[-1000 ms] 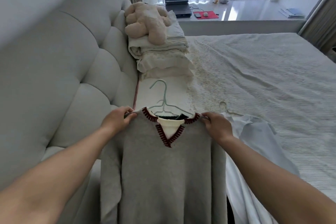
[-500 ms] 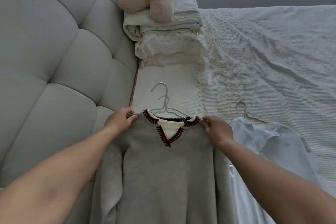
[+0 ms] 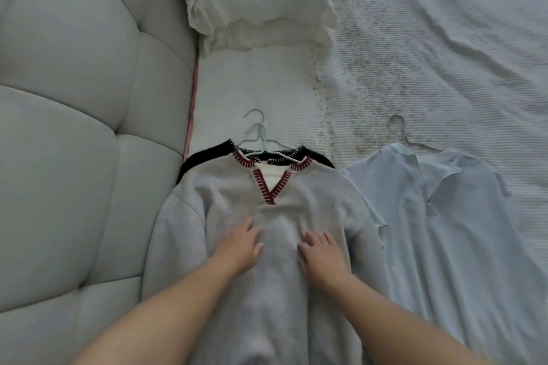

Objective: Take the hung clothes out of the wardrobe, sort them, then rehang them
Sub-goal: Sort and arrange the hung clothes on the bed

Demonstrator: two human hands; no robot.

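Observation:
A grey sweater (image 3: 311,192) with a red-stitched V-neck lies flat on the bed, on a pale green hanger (image 3: 261,139). A black garment (image 3: 204,157) shows beneath its shoulders. My left hand (image 3: 240,241) and my right hand (image 3: 321,253) both rest flat on the sweater's chest with fingers spread. To the right lies a light blue shirt (image 3: 444,216) on a clear hanger (image 3: 398,127).
A padded grey headboard (image 3: 74,127) fills the left side. A stack of folded white bedding (image 3: 255,3) sits at the head of the bed. The textured white bedspread (image 3: 444,53) stretches away to the right.
Both hands let go of the sweater's shoulders and moved down onto its chest. The sweater now lies flat on the bed, and the view has tilted downward.

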